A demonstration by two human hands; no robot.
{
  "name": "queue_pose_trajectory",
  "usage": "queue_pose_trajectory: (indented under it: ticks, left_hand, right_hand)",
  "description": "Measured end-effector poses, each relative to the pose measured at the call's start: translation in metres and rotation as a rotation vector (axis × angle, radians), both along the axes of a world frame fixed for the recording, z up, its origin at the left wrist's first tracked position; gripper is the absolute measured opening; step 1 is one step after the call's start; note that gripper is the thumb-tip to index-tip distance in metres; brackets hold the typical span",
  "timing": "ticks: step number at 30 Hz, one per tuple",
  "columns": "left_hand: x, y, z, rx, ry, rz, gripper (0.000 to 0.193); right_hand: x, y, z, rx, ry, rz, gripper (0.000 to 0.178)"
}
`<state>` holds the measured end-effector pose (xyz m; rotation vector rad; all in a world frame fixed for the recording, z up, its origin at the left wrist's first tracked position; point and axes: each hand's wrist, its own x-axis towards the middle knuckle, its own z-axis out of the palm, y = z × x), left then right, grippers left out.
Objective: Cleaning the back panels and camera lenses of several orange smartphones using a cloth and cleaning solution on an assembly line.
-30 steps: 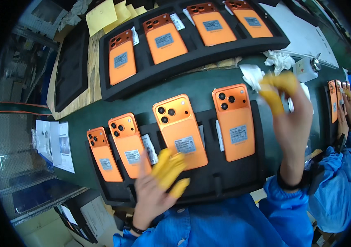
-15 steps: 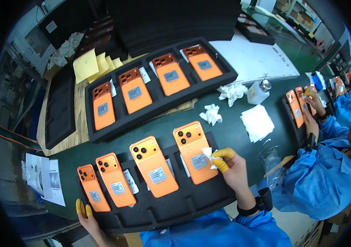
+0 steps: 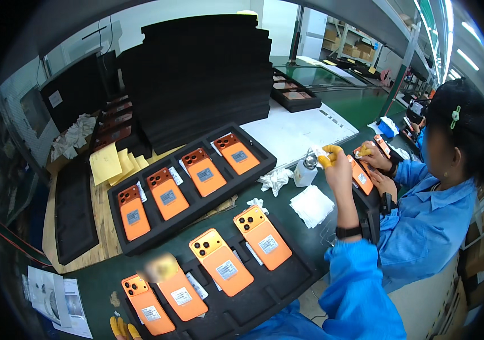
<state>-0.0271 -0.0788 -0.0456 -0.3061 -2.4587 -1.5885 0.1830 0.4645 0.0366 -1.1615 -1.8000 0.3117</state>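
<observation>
My right hand [image 3: 337, 168], with yellow finger cots, is raised over the green bench and pinches a small white wipe [image 3: 320, 152] at the top of a small pump bottle [image 3: 305, 173]. Only the yellow-tipped fingers of my left hand [image 3: 120, 327] show at the lower edge, by the front left corner of the near black tray [image 3: 304, 267]. That tray holds several orange phones lying back up, among them one [image 3: 262, 237] nearest my right arm. Whether my left hand grips the tray is hidden.
A second black tray [image 3: 265, 156] with several orange phones lies behind. A folded white cloth [image 3: 311, 205] and a crumpled wipe [image 3: 276, 180] lie between the trays. A tall stack of black foam trays [image 3: 208, 79] stands at the back. A co-worker in a blue coat [image 3: 434, 221] handles an orange phone on the right.
My right hand has lifted off the rightmost phone in the near tray and gone right and away to the pump bottle with the wipe. My left hand stays low at the tray's corner.
</observation>
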Motion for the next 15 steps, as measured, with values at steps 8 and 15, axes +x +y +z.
queue_pose_trajectory:
  ticks: [8,15]
  left_hand:
    - [0.005,-0.038,-0.02,0.013,0.074,0.106,0.041]
    - [0.026,0.015,0.042,-0.206,0.235,0.034,0.025]
  right_hand:
    - [-0.033,0.054,-0.032,0.091,-0.736,-0.11,0.013]
    - [-0.001,0.062,0.001,0.102,-0.717,0.024,0.018]
